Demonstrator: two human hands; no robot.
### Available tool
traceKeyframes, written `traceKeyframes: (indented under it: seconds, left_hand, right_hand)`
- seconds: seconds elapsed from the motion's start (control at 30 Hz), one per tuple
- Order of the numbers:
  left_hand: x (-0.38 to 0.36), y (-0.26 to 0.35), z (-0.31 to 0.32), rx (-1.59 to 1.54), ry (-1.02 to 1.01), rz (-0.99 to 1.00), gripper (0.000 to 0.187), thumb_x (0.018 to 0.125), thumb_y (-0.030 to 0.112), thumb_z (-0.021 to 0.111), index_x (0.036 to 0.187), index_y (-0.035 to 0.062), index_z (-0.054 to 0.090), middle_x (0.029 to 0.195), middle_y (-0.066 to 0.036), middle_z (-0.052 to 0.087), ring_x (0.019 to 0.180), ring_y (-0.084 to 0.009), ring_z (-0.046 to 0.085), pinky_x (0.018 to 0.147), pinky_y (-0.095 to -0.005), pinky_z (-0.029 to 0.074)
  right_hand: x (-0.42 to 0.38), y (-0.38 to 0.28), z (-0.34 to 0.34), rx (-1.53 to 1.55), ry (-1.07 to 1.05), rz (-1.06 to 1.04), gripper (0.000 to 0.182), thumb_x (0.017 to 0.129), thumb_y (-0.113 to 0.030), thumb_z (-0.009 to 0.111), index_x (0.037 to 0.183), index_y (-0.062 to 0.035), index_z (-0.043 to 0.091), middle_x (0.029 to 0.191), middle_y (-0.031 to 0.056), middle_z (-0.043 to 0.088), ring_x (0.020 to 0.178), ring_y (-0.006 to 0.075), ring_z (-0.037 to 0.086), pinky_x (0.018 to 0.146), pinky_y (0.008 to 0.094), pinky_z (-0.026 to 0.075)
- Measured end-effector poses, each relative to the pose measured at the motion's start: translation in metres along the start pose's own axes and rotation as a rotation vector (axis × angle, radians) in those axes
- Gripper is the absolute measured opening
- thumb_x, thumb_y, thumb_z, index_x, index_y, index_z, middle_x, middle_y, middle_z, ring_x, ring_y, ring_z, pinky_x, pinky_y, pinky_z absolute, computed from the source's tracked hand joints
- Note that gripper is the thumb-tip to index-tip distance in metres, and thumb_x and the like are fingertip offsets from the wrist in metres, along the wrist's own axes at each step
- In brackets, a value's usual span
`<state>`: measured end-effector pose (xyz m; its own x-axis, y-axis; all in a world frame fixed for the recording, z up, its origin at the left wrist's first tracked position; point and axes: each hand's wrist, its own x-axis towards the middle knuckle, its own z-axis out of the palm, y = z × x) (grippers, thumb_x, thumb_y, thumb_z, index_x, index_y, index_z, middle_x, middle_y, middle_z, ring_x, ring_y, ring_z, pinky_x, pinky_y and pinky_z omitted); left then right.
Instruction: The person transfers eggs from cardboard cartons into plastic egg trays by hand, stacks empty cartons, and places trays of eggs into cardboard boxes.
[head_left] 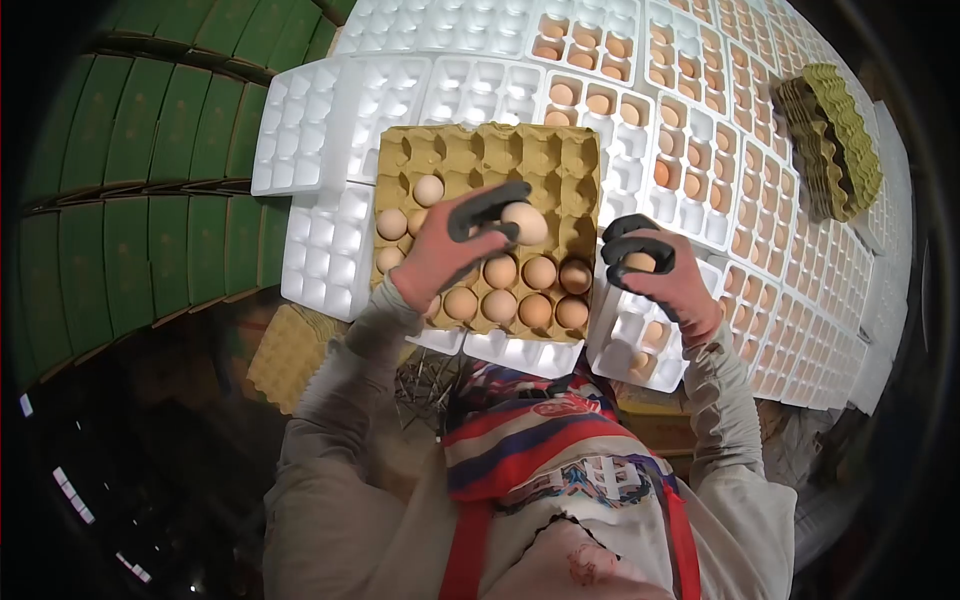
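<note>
Eggs are going from the white trays (640, 130) into the brown carton (480, 150) that lies on top of them at the near edge of the table.

Progress, judged from how things lie: the carton's near rows are filled — roughly a dozen eggs (520, 300) sit in their cups, plus three or so along its left side. The far rows and the right-hand cups are bare. So about half done, perhaps a little under; exact count not possible, since the left hand covers some cups.

White trays: those to the right and far right hold many eggs; those at the far-left corner and just left of the carton show only vacant cups. A stack of spare cartons (830, 140) sits at the far right edge.

Hands, both gloved, dark fingertips:
- Left hand (455, 245) — over the middle of the carton, fingers curled, pinching one egg (525, 222) between thumb and fingertips. Whether that egg touches a cup I cannot tell.
- Right hand (660, 275) — over the white tray just right of the carton, fingers closed round a second egg (640, 261), only partly visible between the fingertips.

Green crates (130, 170) stacked well off to the left.
</note>
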<state>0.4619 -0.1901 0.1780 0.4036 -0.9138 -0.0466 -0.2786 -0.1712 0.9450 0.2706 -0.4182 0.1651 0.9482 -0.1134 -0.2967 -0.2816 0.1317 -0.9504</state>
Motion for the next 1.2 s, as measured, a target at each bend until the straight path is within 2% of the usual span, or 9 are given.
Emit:
traceKeyframes:
  seconds: [0.2, 0.3, 0.4, 0.53, 0.67, 0.73, 0.93, 1.1, 1.2]
  left_hand:
    - [-0.018, -0.019, -0.024, -0.721, -0.049, -0.471, 0.028, 0.083, 0.027, 0.068, 0.087, -0.0007, 0.067, 0.096, -0.007, 0.063, 0.084, -0.0189, 0.063, 0.070, -0.0320, 0.049]
    - [-0.009, 0.000, 0.012, 1.129, -0.259, 0.169, 0.036, 0.073, 0.042, 0.072, 0.075, 0.0073, 0.063, 0.088, -0.006, 0.057, 0.081, -0.0228, 0.059, 0.069, -0.0359, 0.043]
    - [-0.003, 0.007, 0.019, 1.280, -0.575, -0.043, 0.038, 0.072, 0.044, 0.071, 0.081, 0.0080, 0.062, 0.101, -0.005, 0.056, 0.096, -0.0230, 0.055, 0.077, -0.0376, 0.043]
    - [-0.027, -0.011, 0.002, 1.112, -0.244, 0.275, 0.044, 0.079, 0.045, 0.065, 0.100, 0.0064, 0.062, 0.094, -0.007, 0.058, 0.092, -0.0244, 0.057, 0.075, -0.0364, 0.043]
    - [-0.052, 0.006, -0.019, 0.193, -0.012, -0.243, 0.042, 0.082, 0.017, 0.065, 0.122, 0.0042, 0.057, 0.113, -0.013, 0.058, 0.098, -0.0292, 0.060, 0.079, -0.0358, 0.049]
    - [-0.050, 0.008, -0.020, -0.296, 0.030, -0.415, 0.047, 0.082, 0.007, 0.064, 0.128, 0.0046, 0.054, 0.119, -0.015, 0.057, 0.100, -0.0312, 0.061, 0.079, -0.0349, 0.051]
    - [-0.051, 0.021, 0.032, 1.248, -0.388, 0.009, 0.061, 0.059, 0.043, 0.081, 0.111, 0.0162, 0.065, 0.134, -0.015, 0.044, 0.103, -0.0337, 0.050, 0.082, -0.0422, 0.048]
    - [-0.025, 0.058, 0.024, 0.884, -0.201, -0.058, 0.055, 0.057, 0.034, 0.085, 0.104, 0.0130, 0.067, 0.130, -0.016, 0.048, 0.106, -0.0357, 0.053, 0.085, -0.0432, 0.049]
    - [0.015, 0.079, 0.051, 0.632, -0.055, -0.039, 0.053, 0.055, 0.031, 0.087, 0.100, 0.0116, 0.067, 0.129, -0.018, 0.048, 0.110, -0.0373, 0.053, 0.090, -0.0439, 0.048]
  right_hand:
    - [-0.001, 0.003, 0.047, -1.232, -0.066, -0.348, 0.040, 0.079, -0.019, 0.068, 0.114, -0.0069, 0.056, 0.102, 0.0114, 0.060, 0.084, 0.0256, 0.063, 0.072, 0.0361, 0.049]
    - [-0.014, 0.010, 0.035, -0.122, 0.149, -0.075, 0.058, 0.081, -0.019, 0.065, 0.134, 0.0001, 0.049, 0.103, 0.0107, 0.067, 0.081, 0.0146, 0.063, 0.069, 0.0265, 0.050]
    - [-0.006, 0.003, 0.025, 0.545, 0.028, -0.056, 0.057, 0.080, -0.019, 0.068, 0.131, 0.0021, 0.051, 0.107, 0.0095, 0.063, 0.081, 0.0127, 0.062, 0.062, 0.0258, 0.051]
    - [0.022, -0.034, 0.073, -1.229, -0.116, -0.218, 0.038, 0.074, -0.020, 0.072, 0.105, 0.0006, 0.064, 0.116, 0.0125, 0.055, 0.088, 0.0237, 0.062, 0.073, 0.0365, 0.050]
    - [0.038, -0.008, 0.088, -1.629, -0.176, -0.222, 0.041, 0.066, -0.035, 0.076, 0.094, -0.0066, 0.066, 0.119, 0.0167, 0.048, 0.087, 0.0312, 0.057, 0.069, 0.0404, 0.049]
    - [0.034, -0.007, 0.068, -1.212, -0.118, -0.247, 0.041, 0.069, -0.036, 0.075, 0.092, -0.0037, 0.066, 0.118, 0.0185, 0.050, 0.085, 0.0304, 0.061, 0.069, 0.0410, 0.049]
    - [0.028, 0.015, -0.042, 1.106, 0.077, -0.070, 0.059, 0.094, -0.054, 0.045, 0.126, -0.0050, 0.051, 0.106, 0.0056, 0.060, 0.068, 0.0106, 0.054, 0.048, 0.0219, 0.040]
    - [0.067, 0.041, -0.164, -0.406, 0.943, -0.064, 0.046, 0.084, -0.048, 0.062, 0.104, -0.0058, 0.066, 0.107, 0.0093, 0.057, 0.082, 0.0213, 0.063, 0.066, 0.0326, 0.050]
    - [0.081, 0.025, -0.184, -1.124, 0.736, 0.258, 0.041, 0.080, -0.039, 0.066, 0.110, -0.0109, 0.067, 0.118, 0.0146, 0.053, 0.091, 0.0306, 0.064, 0.082, 0.0409, 0.050]
